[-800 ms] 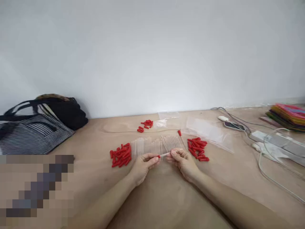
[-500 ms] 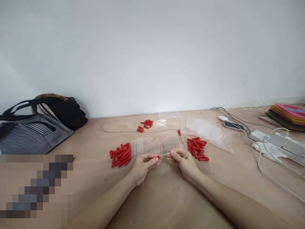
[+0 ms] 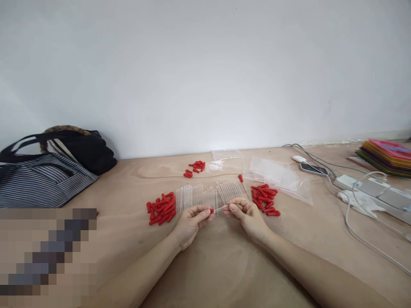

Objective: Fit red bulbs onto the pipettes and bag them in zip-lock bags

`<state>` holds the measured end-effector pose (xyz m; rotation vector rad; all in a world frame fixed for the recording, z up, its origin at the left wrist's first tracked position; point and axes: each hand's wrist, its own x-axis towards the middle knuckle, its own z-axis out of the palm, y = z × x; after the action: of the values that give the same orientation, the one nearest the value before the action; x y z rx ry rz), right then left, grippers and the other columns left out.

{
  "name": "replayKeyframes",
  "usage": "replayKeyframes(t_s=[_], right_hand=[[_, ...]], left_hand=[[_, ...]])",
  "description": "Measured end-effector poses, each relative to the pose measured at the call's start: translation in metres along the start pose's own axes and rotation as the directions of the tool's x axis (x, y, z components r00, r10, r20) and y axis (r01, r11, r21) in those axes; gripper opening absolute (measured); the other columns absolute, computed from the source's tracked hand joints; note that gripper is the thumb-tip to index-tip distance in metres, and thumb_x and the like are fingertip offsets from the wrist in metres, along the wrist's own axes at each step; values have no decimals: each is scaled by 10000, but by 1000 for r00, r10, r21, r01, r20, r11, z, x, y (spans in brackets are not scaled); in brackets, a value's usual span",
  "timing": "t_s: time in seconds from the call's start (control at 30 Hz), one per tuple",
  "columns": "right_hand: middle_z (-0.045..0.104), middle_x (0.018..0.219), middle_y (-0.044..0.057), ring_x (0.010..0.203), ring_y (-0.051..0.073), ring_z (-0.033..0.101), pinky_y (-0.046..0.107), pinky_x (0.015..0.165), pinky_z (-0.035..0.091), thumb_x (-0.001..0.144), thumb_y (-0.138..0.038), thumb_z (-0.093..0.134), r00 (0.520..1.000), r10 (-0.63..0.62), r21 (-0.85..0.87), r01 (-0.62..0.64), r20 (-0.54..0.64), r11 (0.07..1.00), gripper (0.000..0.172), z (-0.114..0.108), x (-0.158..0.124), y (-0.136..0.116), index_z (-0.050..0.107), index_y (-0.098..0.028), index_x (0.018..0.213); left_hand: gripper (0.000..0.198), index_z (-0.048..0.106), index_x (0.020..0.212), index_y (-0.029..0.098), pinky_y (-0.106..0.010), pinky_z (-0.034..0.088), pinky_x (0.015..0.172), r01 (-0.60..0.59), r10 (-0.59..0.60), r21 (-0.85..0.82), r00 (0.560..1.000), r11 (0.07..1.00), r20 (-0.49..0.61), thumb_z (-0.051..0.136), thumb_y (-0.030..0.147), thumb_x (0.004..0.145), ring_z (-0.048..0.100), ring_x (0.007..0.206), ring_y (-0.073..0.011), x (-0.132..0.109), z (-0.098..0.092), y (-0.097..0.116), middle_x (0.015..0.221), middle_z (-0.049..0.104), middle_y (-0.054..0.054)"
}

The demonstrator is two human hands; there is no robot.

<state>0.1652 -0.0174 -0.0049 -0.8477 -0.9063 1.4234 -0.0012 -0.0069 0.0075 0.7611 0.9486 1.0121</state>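
My left hand (image 3: pixel 193 222) pinches a red rubber dropper bulb (image 3: pixel 211 211), its open end facing right. Between the fingers of my right hand (image 3: pixel 245 216) is a thin clear dropper tube (image 3: pixel 221 208), whose left end meets the bulb; how deep it sits I cannot tell. Just beyond my hands lie rows of clear tubes (image 3: pixel 189 196) and more tubes (image 3: pixel 228 191). A heap of red bulbs (image 3: pixel 163 208) is left of them, and another heap of bulbs (image 3: pixel 265 197) right. One dropper with a red bulb (image 3: pixel 240 179) lies by my right hand.
Farther back are a small group of red bulbs (image 3: pixel 196 167), a bag of tubes (image 3: pixel 215 166) and flat clear bags (image 3: pixel 276 174). Cables, a power strip (image 3: pixel 369 186) and a dark device (image 3: pixel 313 169) lie right, beside coloured sheets (image 3: pixel 385 158). A striped bag (image 3: pixel 48 179) stands left.
My hands stay together at the bulb and tube, with only a slight shift of the left fingers and bulb. The whole view has moved a little.
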Motion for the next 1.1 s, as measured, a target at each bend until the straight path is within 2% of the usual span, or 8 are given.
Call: replayKeyframes(t_s=[0.13,0.27,0.5,0.63,0.8,1.1], right_hand=[[677,681,15,649,151,635,285,659,492,574,-338,717,1000,-6,12,6,-17,1000,252,0,1,1,580,-173,707],[671,657,0,622,130,628,265,659,486,576,-342,715,998,-15,36,18,-66,999,242,-1,1,-2,579,-181,694],[672,659,-5,625,125,628,252,642,485,574,-332,718,999,8,78,-6,-35,997,245,1,0,-1,572,-179,698],[668,643,-1,617,125,628,253,636,489,581,-334,714,999,21,70,-18,-40,997,260,1,1,1,562,-169,712],[663,645,10,628,152,633,293,643,500,576,-382,703,998,-36,-31,35,-55,999,295,2,0,1,558,-166,715],[667,677,32,676,187,636,347,715,494,601,-427,672,994,-113,-134,112,2,985,290,5,-3,-1,563,-189,727]], left_hand=[[185,667,652,109,-194,494,649,-14,13,31,999,999,39,769,171,510,610,614,-99,-2,1,-3,653,675,-27],[145,658,642,115,-187,487,658,-19,19,-8,1000,1000,10,754,149,538,608,637,-96,0,1,-3,661,668,-14],[141,633,633,117,-185,482,651,-3,6,-45,998,999,59,747,147,555,606,655,-101,0,2,-1,653,655,-11],[172,648,692,123,-180,472,645,-7,10,-25,996,1000,91,747,160,557,601,640,-93,-2,1,-1,645,656,-13],[129,670,700,112,-173,473,661,-1,2,-12,999,1000,54,725,126,585,604,645,-91,-1,1,-2,650,663,-26],[63,670,626,107,-131,494,609,30,-30,-56,999,998,-13,692,49,617,604,593,-71,0,2,0,620,660,-15]])
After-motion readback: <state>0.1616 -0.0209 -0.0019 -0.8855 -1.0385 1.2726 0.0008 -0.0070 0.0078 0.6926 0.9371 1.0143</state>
